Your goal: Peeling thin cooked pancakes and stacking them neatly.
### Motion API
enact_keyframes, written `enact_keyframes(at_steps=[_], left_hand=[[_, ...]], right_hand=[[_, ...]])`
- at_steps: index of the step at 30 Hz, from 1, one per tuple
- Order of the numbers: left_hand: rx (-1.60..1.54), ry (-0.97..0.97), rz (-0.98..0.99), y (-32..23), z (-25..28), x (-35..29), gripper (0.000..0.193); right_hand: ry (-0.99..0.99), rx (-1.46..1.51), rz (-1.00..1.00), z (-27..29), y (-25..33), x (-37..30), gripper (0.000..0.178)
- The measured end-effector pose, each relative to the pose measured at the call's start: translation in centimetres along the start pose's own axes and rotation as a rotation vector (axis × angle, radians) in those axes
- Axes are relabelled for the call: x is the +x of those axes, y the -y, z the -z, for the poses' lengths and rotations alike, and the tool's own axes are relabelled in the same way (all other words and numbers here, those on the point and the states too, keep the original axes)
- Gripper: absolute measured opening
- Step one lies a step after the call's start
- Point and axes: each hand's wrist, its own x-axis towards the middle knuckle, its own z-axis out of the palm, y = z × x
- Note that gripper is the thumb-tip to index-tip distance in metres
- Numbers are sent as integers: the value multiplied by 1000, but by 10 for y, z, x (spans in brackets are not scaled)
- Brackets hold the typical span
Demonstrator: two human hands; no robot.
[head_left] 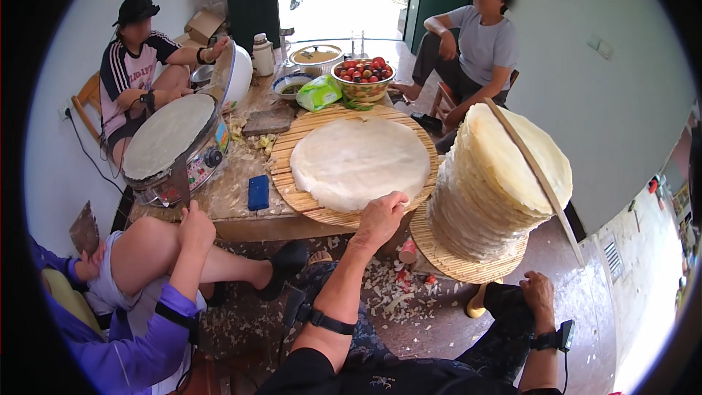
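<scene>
A thin, pale round pancake (362,161) lies on a round slatted mat (287,164) at the table's near side. My left hand (382,218) is closed at the pancake's near right edge, pinching it, with a pale bit showing at the fingertips. My right hand (539,294) rests by my right knee, fingers loosely bent and apart, holding nothing. Between that hand and the table stands a tall stack of pancakes (486,197) on a second slatted mat (468,267). A long wooden stick (536,175) leans across the stack's top.
At left, a co-worker in purple holds a flat scraper (180,179) at a round griddle (170,132) covered with batter. Another person behind tilts a white basin (239,77). A tomato bowl (363,91), green packet (319,93) and blue box (258,192) stand on the table. Someone sits far right.
</scene>
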Motion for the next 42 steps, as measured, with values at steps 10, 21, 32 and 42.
enact_keyframes(at_steps=[10, 21, 32, 42], left_hand=[[-16, 12, 6, 1, -3, 1, 21], [-30, -18, 22, 4, 7, 0, 18], [-77, 7, 9, -6, -3, 3, 17], [-54, -9, -17, -1, -7, 3, 16]], right_hand=[[45, -23, -11, 8, 2, -3, 28], [101, 135, -166, 13, -25, 11, 31], [238, 66, -207, 1, -78, 25, 33], [172, 122, -214, -9, -83, 23, 32]])
